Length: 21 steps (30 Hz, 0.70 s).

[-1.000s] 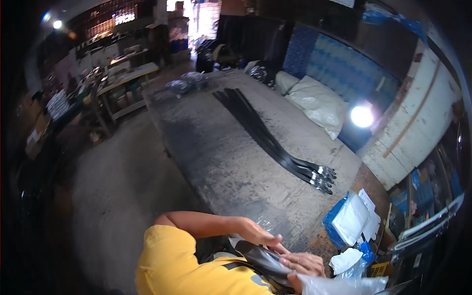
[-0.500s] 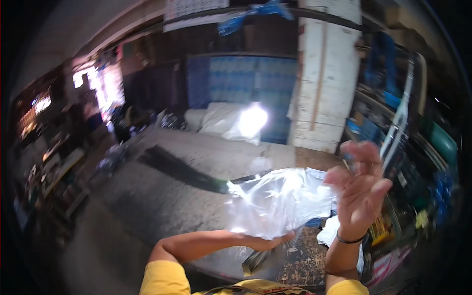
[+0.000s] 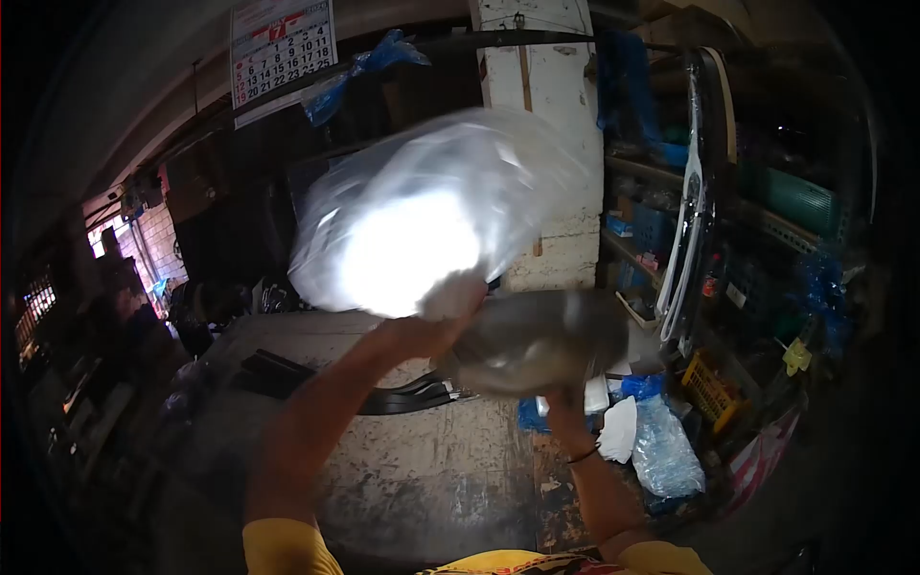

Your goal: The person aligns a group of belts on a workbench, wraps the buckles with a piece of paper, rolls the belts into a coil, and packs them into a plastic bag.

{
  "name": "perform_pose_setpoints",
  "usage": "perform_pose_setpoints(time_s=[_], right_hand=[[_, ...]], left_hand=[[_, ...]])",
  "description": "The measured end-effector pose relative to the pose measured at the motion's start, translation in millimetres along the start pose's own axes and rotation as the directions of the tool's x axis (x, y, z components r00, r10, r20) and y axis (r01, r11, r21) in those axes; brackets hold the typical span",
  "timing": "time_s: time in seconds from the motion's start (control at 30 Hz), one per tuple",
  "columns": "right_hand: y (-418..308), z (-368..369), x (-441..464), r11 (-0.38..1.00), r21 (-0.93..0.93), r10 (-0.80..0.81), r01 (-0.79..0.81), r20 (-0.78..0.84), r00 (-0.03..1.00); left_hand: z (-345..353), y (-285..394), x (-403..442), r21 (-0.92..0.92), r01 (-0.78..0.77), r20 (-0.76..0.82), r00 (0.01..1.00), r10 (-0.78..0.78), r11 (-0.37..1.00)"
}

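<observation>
A clear plastic bag (image 3: 517, 182), blurred and lit brightly, is held up in front of me by my left hand (image 3: 446, 311), whose fingers are closed on it. A dark grey, shiny plastic piece (image 3: 537, 343) hangs just right of that hand, over the table. Beneath it is my right hand (image 3: 565, 398), at the piece's lower edge; its fingers are mostly hidden behind the piece. Black strips (image 3: 407, 395) lie on the table (image 3: 422, 470) beyond my arms.
Right of my right forearm are a clear plastic packet (image 3: 666, 460), a white sheet (image 3: 619, 428) and a yellow basket (image 3: 711, 391). Shelves with boxes stand at the right. A white pillar (image 3: 551, 230) rises behind the table, and a calendar (image 3: 283, 57) hangs at upper left.
The view has swung right and up. The clear bag has been raised and spread out. My right hand, open and raised half a second ago, has come down to the dark plastic piece.
</observation>
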State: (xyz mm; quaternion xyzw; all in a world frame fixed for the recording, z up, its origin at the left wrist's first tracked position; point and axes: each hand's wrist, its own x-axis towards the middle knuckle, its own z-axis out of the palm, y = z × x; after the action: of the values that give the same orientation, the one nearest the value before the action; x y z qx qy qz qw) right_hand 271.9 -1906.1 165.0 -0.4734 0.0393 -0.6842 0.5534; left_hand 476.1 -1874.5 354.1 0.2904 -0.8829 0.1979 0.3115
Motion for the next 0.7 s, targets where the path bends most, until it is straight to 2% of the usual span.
perform_pose_setpoints(time_s=[0.03, 0.07, 0.1, 0.13, 0.17, 0.23, 0.27, 0.3, 0.33, 0.37, 0.4, 0.43, 0.47, 0.5, 0.53, 0.57, 0.6, 0.63, 0.7], right_hand=[[-20.3, 13.1, -4.7, 0.94, -0.253, -0.2, 0.229, 0.135, 0.97], [-47.7, 45.7, -6.5, 0.99, -0.106, -0.092, 0.09, -0.013, 0.996], [-50.8, 49.0, -2.4, 0.992, -0.099, -0.084, 0.082, -0.014, 0.996], [-52.8, 49.7, 1.9, 0.963, 0.221, 0.152, -0.153, 0.02, 0.988], [-56.1, 50.4, 3.2, 0.783, 0.501, 0.356, -0.367, 0.123, 0.926], [-55.9, 71.4, -15.9, 0.95, 0.164, 0.243, -0.264, 0.139, 0.96], [-38.2, 66.7, -14.0, 0.974, -0.222, -0.046, 0.054, 0.04, 0.998], [-23.9, 53.3, -12.8, 0.742, -0.6, -0.338, 0.298, 0.049, 0.94], [-11.3, 31.1, -13.1, 0.85, -0.525, 0.042, -0.034, 0.004, 0.999], [-3.4, 9.5, -14.8, 0.833, -0.413, 0.403, -0.368, -0.003, 0.915], [5.2, 8.1, -14.3, 0.825, -0.157, 0.532, -0.543, -0.112, 0.839], [15.3, 8.3, -13.1, 0.766, 0.126, 0.642, -0.63, -0.178, 0.745], [27.6, -10.4, -27.4, 0.831, -0.195, 0.506, -0.521, -0.124, 0.853], [23.8, -18.9, -39.7, 0.781, -0.506, 0.402, -0.366, -0.041, 0.915], [22.9, -28.7, -35.2, 0.722, -0.505, 0.46, -0.472, -0.159, 0.873], [9.7, -29.9, -27.6, 0.664, -0.479, 0.519, -0.575, -0.259, 0.815], [-3.2, -36.9, -30.3, 0.668, -0.514, 0.452, -0.538, -0.294, 0.842], [-10.8, -40.7, -34.0, 0.665, -0.551, 0.399, -0.504, -0.309, 0.863], [-34.1, -43.8, -33.4, 0.547, -0.735, 0.299, -0.401, -0.276, 0.913]], left_hand=[[3.5, -16.0, -0.4, 0.179, -0.149, -0.003, 0.988, 0.152, 0.973], [-2.0, -19.1, -0.3, 0.07, -0.084, 0.004, 0.996, 0.084, 0.994], [-7.7, -19.5, -0.1, -0.037, -0.016, 0.016, 1.0, 0.017, 0.999], [-9.0, -17.6, -0.1, -0.093, 0.041, 0.0, 0.999, -0.041, 0.995], [-10.2, -15.8, 0.0, -0.15, 0.095, -0.016, 0.995, -0.099, 0.984], [-10.4, -20.6, -0.2, -0.094, 0.143, 0.043, 0.989, -0.139, 0.985], [8.0, -31.4, -6.7, 0.123, -0.056, -0.169, 0.983, 0.076, 0.991], [10.1, -32.9, -7.5, 0.279, -0.152, -0.167, 0.965, 0.204, 0.948], [5.8, -31.6, -9.6, 0.269, -0.136, -0.059, 0.986, 0.158, 0.953], [2.5, -26.1, -7.6, 0.206, 0.205, 0.18, 0.953, -0.243, 0.957], [-2.1, -34.1, -10.9, 0.308, -0.004, 0.28, 0.956, -0.087, 0.951], [-3.4, -34.4, -10.1, 0.266, 0.092, 0.454, 0.866, -0.209, 0.96], [-7.7, -27.8, -4.0, 0.264, 0.196, 0.604, 0.73, -0.32, 0.945], [-3.6, -24.4, -11.0, 0.276, 0.277, 0.7, 0.599, -0.39, 0.921], [0.5, -20.3, -18.0, 0.311, 0.346, 0.774, 0.449, -0.447, 0.885], [26.7, -44.3, -59.1, 0.009, 0.591, 0.649, 0.61, -0.454, 0.807], [52.3, -67.8, -101.0, -0.362, 0.642, 0.498, 0.746, -0.442, 0.676], [48.9, -56.1, -109.0, -0.355, 0.659, 0.506, 0.732, -0.457, 0.663], [41.1, -32.6, -126.8, -0.341, 0.693, 0.521, 0.701, -0.486, 0.635]])
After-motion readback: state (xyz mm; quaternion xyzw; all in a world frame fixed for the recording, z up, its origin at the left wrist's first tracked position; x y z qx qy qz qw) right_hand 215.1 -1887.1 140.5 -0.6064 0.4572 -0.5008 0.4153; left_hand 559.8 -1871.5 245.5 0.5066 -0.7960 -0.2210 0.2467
